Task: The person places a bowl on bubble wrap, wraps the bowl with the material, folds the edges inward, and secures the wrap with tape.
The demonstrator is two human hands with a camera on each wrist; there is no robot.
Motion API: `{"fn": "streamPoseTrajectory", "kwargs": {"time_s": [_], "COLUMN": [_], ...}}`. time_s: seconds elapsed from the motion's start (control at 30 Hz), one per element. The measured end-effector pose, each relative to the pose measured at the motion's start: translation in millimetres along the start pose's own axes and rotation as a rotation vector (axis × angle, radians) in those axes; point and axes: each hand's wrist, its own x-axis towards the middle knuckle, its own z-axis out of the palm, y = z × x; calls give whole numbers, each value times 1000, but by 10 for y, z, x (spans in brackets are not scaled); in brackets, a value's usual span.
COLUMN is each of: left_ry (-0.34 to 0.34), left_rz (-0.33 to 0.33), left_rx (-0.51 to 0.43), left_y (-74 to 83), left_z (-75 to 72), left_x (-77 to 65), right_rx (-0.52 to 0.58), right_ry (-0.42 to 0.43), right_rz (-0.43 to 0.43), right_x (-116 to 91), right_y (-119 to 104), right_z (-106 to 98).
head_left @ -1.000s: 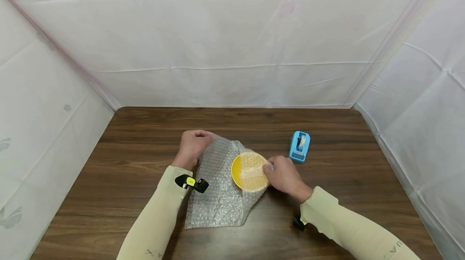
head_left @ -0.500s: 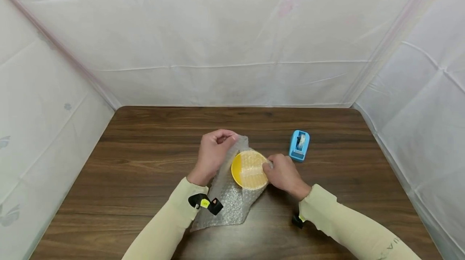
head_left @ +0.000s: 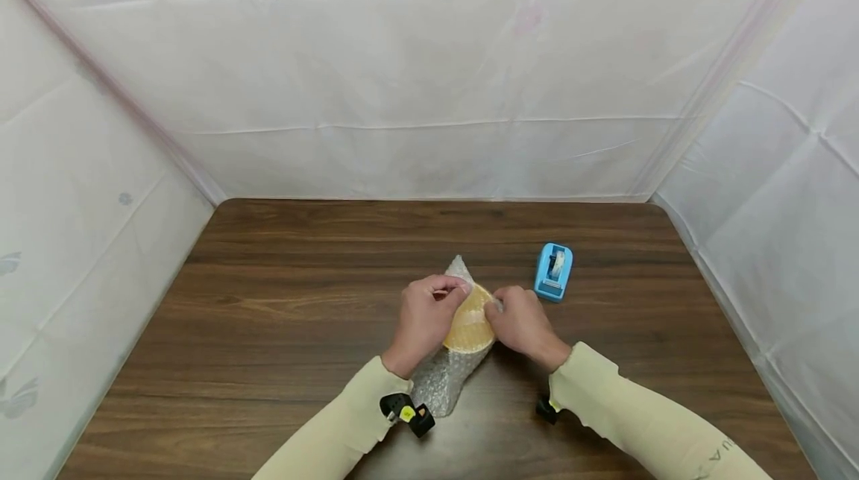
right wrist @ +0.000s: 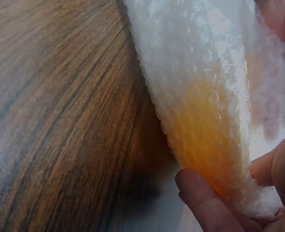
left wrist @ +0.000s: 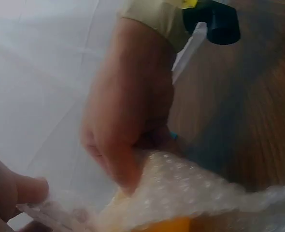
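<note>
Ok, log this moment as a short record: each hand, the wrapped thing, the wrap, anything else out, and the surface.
left hand: pinches bubble wrap
right hand: grips wrap at the bowl's right side
bowl: yellow, mostly covered
wrap: folded over the bowl
nearby: blue tape dispenser, beyond right hand
surface: brown table

Left hand [head_left: 426, 322]: one
Right hand [head_left: 526, 325]: one
Hands in all: two
Yellow container [left wrist: 167, 225]: one
Bubble wrap [head_left: 438, 387]: one piece (as far as the folds let me count)
Blue tape dispenser [head_left: 545, 276]: one
Tape roll [head_left: 558, 264]: one, in the dispenser
Pale sleeves [head_left: 335, 428]: two, one per arm
Black wrist devices [head_left: 420, 420]: two, one per wrist
Bench [head_left: 268, 316]: one
White sheeted walls [head_left: 416, 77]: three, one behind, one left, one right
</note>
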Motion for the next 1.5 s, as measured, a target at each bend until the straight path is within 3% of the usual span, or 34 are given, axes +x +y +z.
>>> {"fn": "streamPoseTrajectory", "kwargs": {"time_s": [0.3, 0.53, 0.67, 0.93, 1.23, 1.5], "left_ry": [77, 24, -7, -53, -106, -94], "left_rz": [0, 82, 71, 30, -51, -67], "left_rx": [82, 220, 260, 256, 142, 125], "left_y": [-52, -48, -35, -89, -132, -125], "left_z": [161, 193, 191, 183, 179, 189], "left_x": [-2, -31, -27, 51, 101, 117], "right_rx": [5, 28, 70, 155, 175, 167], "right_ry": [14, 1, -7, -24, -65, -95], "right_rz": [-17, -37, -33, 15, -14, -59], "right_x": [4, -10, -31, -104, -136, -137], "right_y": [-9, -11, -30, -52, -61, -64], "right_z": [20, 31, 40, 58, 58, 70]}}
